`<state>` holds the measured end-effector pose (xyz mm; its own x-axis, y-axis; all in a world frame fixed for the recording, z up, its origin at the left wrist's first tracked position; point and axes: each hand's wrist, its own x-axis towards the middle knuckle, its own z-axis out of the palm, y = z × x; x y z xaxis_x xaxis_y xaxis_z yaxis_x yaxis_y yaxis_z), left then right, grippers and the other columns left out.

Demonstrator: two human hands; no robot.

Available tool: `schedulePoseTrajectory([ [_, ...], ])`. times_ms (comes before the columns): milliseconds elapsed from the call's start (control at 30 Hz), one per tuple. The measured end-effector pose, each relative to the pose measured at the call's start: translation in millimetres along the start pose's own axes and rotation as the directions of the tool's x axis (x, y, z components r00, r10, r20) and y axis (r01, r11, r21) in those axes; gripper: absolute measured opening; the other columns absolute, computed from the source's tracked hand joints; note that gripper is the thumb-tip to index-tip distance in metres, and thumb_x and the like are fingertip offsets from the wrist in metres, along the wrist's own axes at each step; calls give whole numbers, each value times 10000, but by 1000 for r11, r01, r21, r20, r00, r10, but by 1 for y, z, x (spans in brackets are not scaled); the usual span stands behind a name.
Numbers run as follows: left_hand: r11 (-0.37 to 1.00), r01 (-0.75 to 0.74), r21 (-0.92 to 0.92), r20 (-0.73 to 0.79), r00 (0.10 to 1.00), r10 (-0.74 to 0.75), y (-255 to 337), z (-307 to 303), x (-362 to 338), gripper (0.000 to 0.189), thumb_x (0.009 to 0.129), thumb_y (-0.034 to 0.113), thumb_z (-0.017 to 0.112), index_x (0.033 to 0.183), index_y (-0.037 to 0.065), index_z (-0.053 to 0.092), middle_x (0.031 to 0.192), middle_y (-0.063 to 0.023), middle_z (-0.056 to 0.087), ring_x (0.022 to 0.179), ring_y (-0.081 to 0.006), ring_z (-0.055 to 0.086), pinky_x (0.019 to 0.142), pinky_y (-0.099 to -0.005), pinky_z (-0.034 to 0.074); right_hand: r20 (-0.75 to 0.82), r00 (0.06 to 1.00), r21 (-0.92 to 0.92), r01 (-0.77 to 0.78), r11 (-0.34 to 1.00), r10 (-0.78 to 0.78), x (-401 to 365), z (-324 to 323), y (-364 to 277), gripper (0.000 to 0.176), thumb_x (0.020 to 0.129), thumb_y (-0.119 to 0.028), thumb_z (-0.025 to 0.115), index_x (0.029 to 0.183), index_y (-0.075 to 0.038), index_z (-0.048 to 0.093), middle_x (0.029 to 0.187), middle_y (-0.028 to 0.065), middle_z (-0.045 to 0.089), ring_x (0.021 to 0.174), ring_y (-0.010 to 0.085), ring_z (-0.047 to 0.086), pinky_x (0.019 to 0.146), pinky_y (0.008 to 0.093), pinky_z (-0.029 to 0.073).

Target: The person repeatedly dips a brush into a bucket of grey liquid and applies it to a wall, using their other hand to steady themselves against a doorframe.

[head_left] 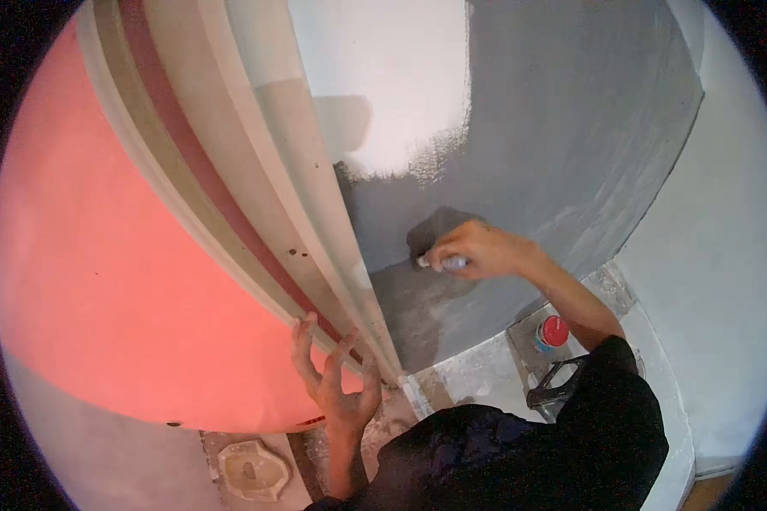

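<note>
Two hands are in view: one left hand [337,379] and one right hand [479,249]. There is one brush [445,263], one red-lidded can [552,333], one black-handled object [556,387], one pink door [102,281] and one beige floor pan [251,468].

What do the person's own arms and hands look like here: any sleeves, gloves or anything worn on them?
No gloves, rings or watch show on the right hand or the left hand. The right forearm is uncovered up to a loose black sleeve that ends near the elbow. The left forearm is uncovered too, down to the black top at the bottom edge of the picture.
</note>
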<state>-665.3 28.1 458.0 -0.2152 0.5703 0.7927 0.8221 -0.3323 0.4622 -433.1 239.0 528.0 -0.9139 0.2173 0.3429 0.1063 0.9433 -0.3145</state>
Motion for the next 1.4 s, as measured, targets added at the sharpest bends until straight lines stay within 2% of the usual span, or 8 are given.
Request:
schedulePoseTrajectory([
  [267,1000,-20,1,2,1000,20,3,-5,4,322,800,135,663,1111,57,641,1428,-236,416,1358,-425,359,1112,-556,291,-262,946,-384,78,920,-189,17,-108,-47,236,741,-57,709,971,-96,673,978,66,708,877,275,688,753,361,543],
  [467,1000,-21,-13,11,1000,21,-3,-10,-1,342,802,126,655,1139,72,632,1420,-253,417,1342,-439,376,1098,-558,312,-180,983,-87,-39,995,23,-23,-44,-58,256,753,-70,706,1005,-95,669,995,68,705,919,267,679,750,376,541],
  [667,995,-52,-85,23,998,54,-2,-2,-1,382,720,84,679,1101,67,665,1404,-222,431,1347,-424,369,1100,-554,311,19,999,-57,-34,998,35,2,-21,9,239,777,-95,692,1013,-61,669,1001,106,705,915,316,668,819,419,516],
  [967,994,-4,-110,52,999,9,-8,-3,-8,394,685,75,706,1078,70,684,1400,-205,434,1357,-409,360,1099,-541,322,-344,932,-245,24,969,-110,2,-116,-56,165,741,-16,697,901,-55,695,947,118,715,893,276,696,792,363,542],
  [1067,993,-15,-116,60,998,22,-10,-7,-12,334,764,132,680,1090,63,666,1413,-220,435,1343,-423,378,1092,-551,324,-255,967,93,19,995,5,-17,-68,-56,164,742,-33,712,903,-56,690,925,112,715,872,277,697,789,363,537],
  [1200,989,-11,-150,129,991,31,-9,-12,-19,306,802,157,664,1090,52,656,1412,-224,442,1331,-429,394,1083,-548,337,-64,969,66,-234,970,238,-27,-1,-2,183,745,-67,733,924,-57,700,918,110,720,867,271,696,801,358,530],
  [1300,978,-17,-209,141,989,48,-9,-12,-21,431,662,54,724,1090,83,684,1386,-191,453,1343,-406,381,1089,-532,334,-139,966,6,-219,976,218,-16,-39,-1,187,756,-60,721,943,-51,706,922,108,726,874,248,700,816,350,526],
  [1400,977,-7,-211,131,991,36,-13,-18,-22,425,666,52,718,1089,89,687,1378,-186,462,1329,-403,402,1073,-522,350,-293,943,-99,-197,975,160,-1,-102,-35,156,760,-43,707,916,-39,711,926,94,731,886,233,701,837,342,527],
])
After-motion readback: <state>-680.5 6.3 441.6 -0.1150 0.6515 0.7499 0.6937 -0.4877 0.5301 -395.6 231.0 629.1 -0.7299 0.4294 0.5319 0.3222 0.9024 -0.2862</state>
